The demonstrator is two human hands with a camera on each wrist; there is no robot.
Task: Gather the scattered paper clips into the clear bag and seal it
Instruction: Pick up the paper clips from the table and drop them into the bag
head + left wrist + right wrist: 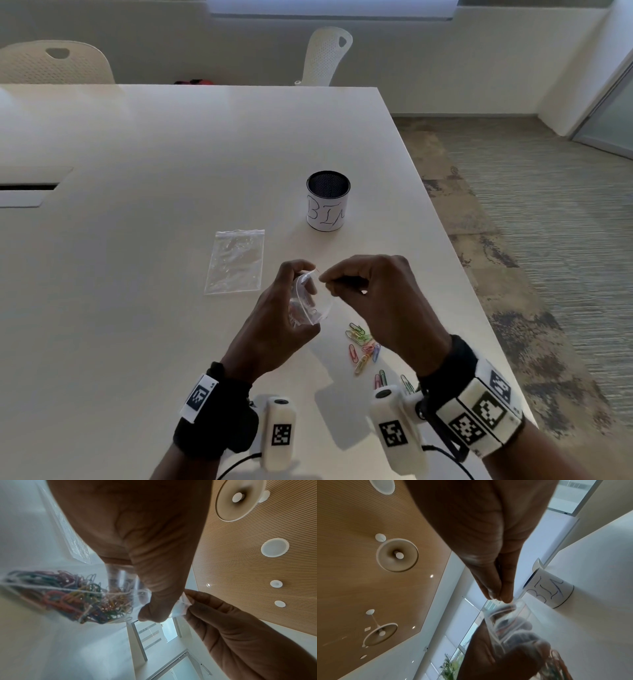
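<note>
Fingers of the left hand (274,318) are curled around the clear bag (310,301), held above the table (137,240), and the right hand (380,301) pinches the top edge of the same bag between thumb and fingertips, so both hands grip it. Many coloured paper clips (72,596) are already inside the bag, while other loose clips (364,346) lie on the table just under the right wrist. A second bag (236,262), flat and clear, lies to the left of the hands, and a cup marked "BIN" (328,200) stands further behind them.
</note>
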